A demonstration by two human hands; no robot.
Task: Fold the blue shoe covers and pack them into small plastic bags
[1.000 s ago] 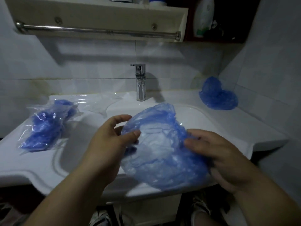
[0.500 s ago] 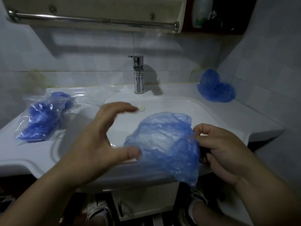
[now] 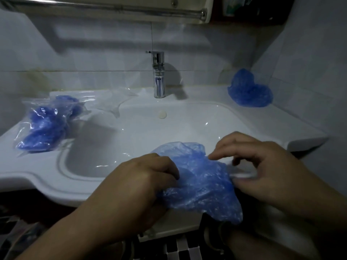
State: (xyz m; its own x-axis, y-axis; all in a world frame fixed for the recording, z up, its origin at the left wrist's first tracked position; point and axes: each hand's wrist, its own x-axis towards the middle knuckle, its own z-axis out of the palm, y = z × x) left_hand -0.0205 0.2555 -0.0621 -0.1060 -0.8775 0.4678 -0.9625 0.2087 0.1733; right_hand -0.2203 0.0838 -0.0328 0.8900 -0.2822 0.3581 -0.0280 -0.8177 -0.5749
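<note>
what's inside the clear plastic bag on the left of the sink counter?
The clear plastic bag holds crumpled blue shoe covers. The film's glare and their bunching hide how many there are. More clear bags lie flat beside it, apparently unfilled.

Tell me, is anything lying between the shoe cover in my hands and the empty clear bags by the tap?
Nothing visible. The shoe cover is held by both hands at the basin's front edge; only bare sink lies between it and the clear bags. The filled bag sits farther left.
</note>
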